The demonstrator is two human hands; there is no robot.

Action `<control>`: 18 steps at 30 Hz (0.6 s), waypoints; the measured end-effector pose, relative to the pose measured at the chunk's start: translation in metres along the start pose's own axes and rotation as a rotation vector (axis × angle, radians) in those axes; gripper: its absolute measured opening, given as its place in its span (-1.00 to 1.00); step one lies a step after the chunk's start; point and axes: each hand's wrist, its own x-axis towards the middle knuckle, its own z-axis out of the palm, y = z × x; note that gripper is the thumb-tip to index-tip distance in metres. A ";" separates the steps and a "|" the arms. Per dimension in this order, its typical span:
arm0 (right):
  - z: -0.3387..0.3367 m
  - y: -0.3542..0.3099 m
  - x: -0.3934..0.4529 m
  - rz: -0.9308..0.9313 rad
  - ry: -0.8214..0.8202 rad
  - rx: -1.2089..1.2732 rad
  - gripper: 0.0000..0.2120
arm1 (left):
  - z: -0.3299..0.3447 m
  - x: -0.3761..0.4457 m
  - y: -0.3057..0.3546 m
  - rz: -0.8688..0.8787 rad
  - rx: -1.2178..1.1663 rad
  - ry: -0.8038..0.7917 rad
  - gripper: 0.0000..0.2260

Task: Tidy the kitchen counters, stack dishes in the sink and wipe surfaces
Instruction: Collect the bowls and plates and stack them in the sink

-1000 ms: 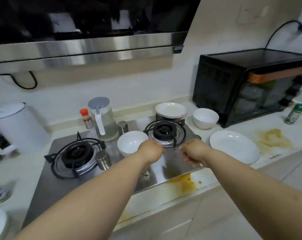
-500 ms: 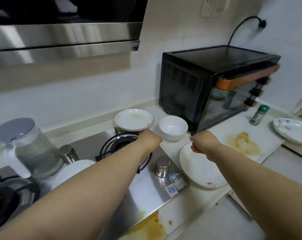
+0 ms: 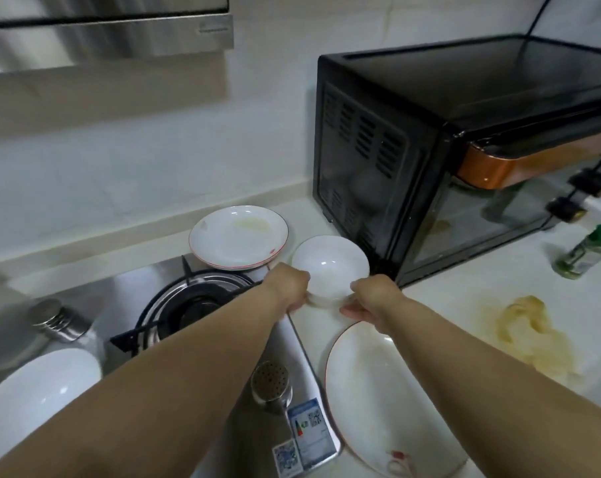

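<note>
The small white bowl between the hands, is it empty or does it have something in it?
Empty: the bowl sits upright by the oven, and its inside shows only clean white with a glint of light.

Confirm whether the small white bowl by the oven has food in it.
No, the small white bowl, held between the left hand and right hand, shows a bare white inside.

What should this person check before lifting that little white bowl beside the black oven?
1. Both hands on the bowl: ok; left hand and right hand cup its base from either side.
2. Grip firm: cannot tell; fingers mostly hidden.
3. Bowl empty: ok; nothing shows inside.
4. Room from the oven: not ok; the bowl sits close against its corner.
5. Large plate under the right forearm: not ok; easy to knock.
6. Yellow spill away from the bowl: ok.
</note>
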 end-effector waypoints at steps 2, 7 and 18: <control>0.001 0.000 0.008 0.017 -0.031 0.011 -0.66 | 0.003 0.002 0.000 0.000 -0.022 0.009 -0.90; 0.004 -0.004 0.004 -0.016 0.027 0.059 -0.62 | -0.001 -0.004 0.000 0.032 -0.113 0.028 -0.63; 0.049 -0.056 -0.103 -0.256 -0.083 -0.128 -0.68 | -0.096 -0.101 0.005 0.166 -0.215 0.090 -0.58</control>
